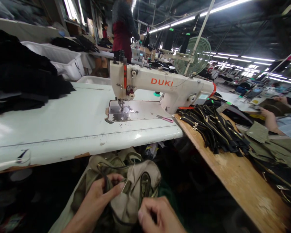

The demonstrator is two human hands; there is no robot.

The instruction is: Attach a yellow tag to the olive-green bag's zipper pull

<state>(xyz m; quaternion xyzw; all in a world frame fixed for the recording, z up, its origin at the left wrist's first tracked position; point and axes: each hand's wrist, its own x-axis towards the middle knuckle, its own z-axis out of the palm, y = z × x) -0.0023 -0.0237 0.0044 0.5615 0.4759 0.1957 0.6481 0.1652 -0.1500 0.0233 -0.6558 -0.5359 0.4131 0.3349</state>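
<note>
A bundle of khaki cloth (pixel 147 171) with dark-edged seams and what looks like a zipper lies below the table's front edge, over my lap. My left hand (pixel 97 197) pinches a fold of it between thumb and fingers, beside a pale strip or cord. At the cloth's lower right side, my right hand (pixel 158 213) is closed with its fingers curled against the edge; the cloth seems to be gripped there, though the fingertips are partly hidden. Beyond both hands stands a white sewing machine (pixel 150 79), its needle area above a worn metal plate.
Pink-handled snips (pixel 165 118) lie beside the machine on the white table (pixel 50 119). Black zippers (pixel 213 126) are heaped on a wooden board (pixel 244 181) at right, near olive cloth pieces (pixel 274 145). Dark fabric (pixel 19 71) is piled at left. A co-worker's hand (pixel 269 118) shows far right.
</note>
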